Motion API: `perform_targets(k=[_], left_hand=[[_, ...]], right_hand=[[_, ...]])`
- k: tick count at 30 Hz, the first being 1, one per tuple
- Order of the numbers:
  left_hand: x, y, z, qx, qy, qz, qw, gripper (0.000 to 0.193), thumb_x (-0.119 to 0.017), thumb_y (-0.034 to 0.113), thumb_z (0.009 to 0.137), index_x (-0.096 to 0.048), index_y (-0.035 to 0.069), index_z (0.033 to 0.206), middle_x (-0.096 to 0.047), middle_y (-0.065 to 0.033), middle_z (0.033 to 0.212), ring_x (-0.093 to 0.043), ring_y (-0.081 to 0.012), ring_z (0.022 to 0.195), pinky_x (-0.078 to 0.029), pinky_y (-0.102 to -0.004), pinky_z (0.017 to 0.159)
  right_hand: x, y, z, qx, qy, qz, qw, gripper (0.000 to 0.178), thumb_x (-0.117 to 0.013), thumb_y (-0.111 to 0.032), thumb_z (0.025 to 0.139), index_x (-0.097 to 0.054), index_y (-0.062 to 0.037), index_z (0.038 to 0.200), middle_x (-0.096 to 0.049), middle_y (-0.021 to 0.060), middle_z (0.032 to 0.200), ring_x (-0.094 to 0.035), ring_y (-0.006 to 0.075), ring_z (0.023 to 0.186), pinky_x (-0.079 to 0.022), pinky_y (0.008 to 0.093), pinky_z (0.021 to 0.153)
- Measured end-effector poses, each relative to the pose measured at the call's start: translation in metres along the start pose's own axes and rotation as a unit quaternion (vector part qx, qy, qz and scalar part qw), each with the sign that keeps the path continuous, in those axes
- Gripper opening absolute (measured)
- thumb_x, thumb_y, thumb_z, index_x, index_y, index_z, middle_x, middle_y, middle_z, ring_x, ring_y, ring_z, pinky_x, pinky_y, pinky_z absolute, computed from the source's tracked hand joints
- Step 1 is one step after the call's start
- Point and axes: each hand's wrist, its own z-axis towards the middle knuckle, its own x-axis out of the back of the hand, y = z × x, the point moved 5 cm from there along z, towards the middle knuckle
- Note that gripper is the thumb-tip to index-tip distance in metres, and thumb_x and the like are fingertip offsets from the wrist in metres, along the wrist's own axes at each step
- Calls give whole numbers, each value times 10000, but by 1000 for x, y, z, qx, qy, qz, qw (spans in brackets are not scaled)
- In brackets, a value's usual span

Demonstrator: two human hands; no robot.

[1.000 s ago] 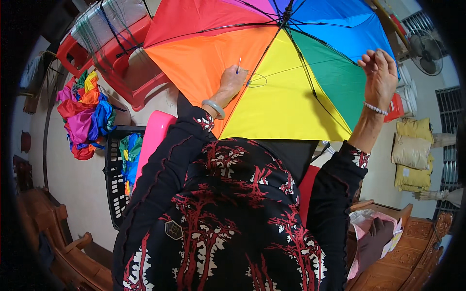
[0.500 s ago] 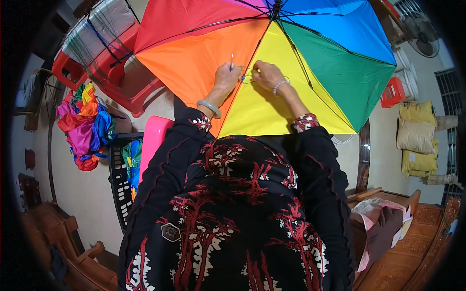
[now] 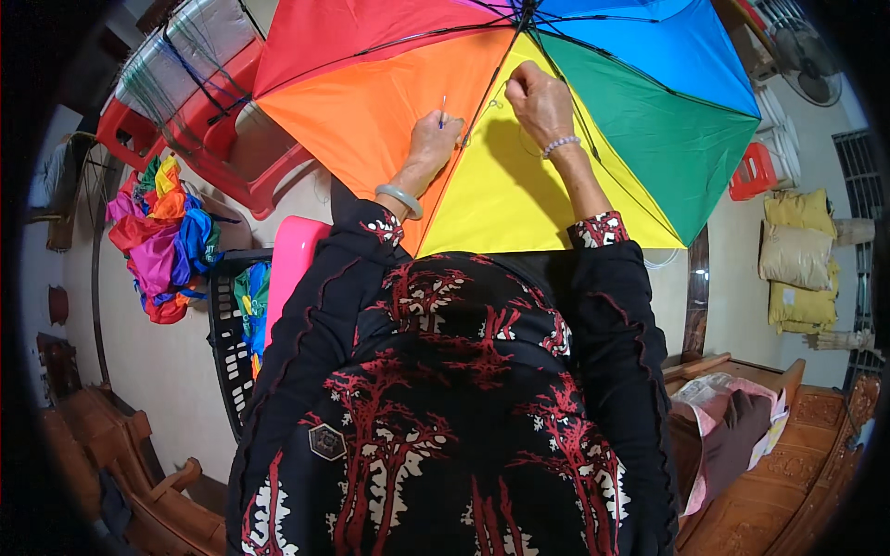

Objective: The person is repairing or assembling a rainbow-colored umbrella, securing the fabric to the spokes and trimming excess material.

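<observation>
An opened rainbow umbrella (image 3: 371, 120) lies inside up in front of me, its dark ribs meeting at the hub at the top. My left hand (image 3: 434, 144) is closed at the seam between the orange and yellow panels, gripping the umbrella beside a rib. A thin pointed thing (image 3: 443, 111) with a blue part stands up from that hand; its kind is unclear. My right hand (image 3: 545, 104) is pinched above the yellow panel (image 3: 501, 204), apart from the left. A thin thread (image 3: 496, 104) curls beside its fingertips; whether a needle is there is too small to tell.
At left are red plastic stools (image 3: 232, 157) with bundled threads over a white block, a heap of colourful folded fabric (image 3: 162, 241), a black basket (image 3: 227, 324) and a pink chair edge (image 3: 297, 259). Right: yellow sacks (image 3: 799, 259), a fan (image 3: 802, 60), a carved wooden bench (image 3: 807, 445).
My right hand has moved up and away from the left, over the yellow panel, with the thread trailing near it. The left hand stays at the seam.
</observation>
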Motion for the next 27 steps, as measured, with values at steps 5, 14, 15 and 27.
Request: perform_targets(k=[5, 14, 15, 27], left_hand=[[-1, -10, 5, 7, 1, -20, 1000, 249, -564, 230, 759, -535, -6, 686, -579, -64, 619, -542, -138, 574, -443, -283, 575], [-4, -12, 7, 9, -8, -29, 999, 236, -552, 229, 782, -522, 30, 660, -530, -30, 581, -459, -105, 500, -369, -270, 486], [-4, -14, 8, 23, -14, -31, 999, 242, -559, 232, 770, -536, 9, 679, -566, -49, 608, -512, -120, 560, -420, -283, 551], [-1, -5, -4, 94, -68, -69, 991, 198, -553, 177, 753, -515, 26, 631, -465, 3, 523, -366, -74, 387, -283, -277, 370]], right_hand=[[36, 0, 11, -29, 90, 40, 995, 70, -573, -110, 753, -558, -54, 714, -585, 98, 598, -559, 182, 509, -443, 291, 494], [80, 53, 14, -86, 229, 58, 968, 74, -598, -122, 753, -579, -54, 732, -576, 30, 607, -507, 82, 535, -437, 250, 511], [85, 60, 12, -101, 234, 39, 966, 75, -602, -123, 748, -579, -54, 730, -579, 34, 612, -511, 88, 536, -439, 253, 514], [113, 132, -18, -234, 233, -61, 942, 98, -598, -145, 722, -591, -49, 704, -587, 54, 621, -535, 129, 561, -448, 288, 550]])
